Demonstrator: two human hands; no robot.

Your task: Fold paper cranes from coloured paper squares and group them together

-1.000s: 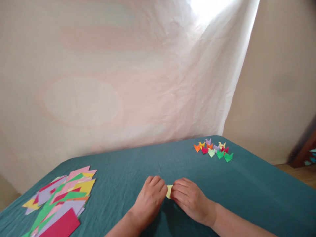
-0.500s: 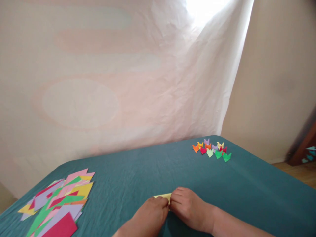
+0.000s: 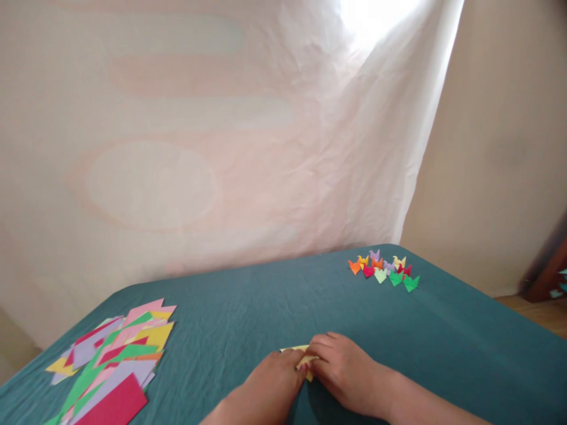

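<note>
Close to the near edge of the table, a small piece of folded yellow paper (image 3: 308, 360) is held between my two hands. My left hand (image 3: 279, 378) is closed on its left part, fingers bent over it. From the other side, my right hand (image 3: 339, 366) pinches the paper, with thumb and fingers close to my left fingertips. A pale flap shows between the fingertips; my hands cover much of the rest, so its full shape cannot be made out.
A spread pile of coloured paper sheets (image 3: 119, 360) lies at the left of the green-covered table (image 3: 230, 313). Several small folded paper birds (image 3: 381, 274) stand grouped at the far right. A pale cloth (image 3: 266, 177) hangs behind the table.
My fingers have shifted on the yellow paper, and more of it shows between them, including a flap. The whole view has moved slightly, with things appearing a little further right.
</note>
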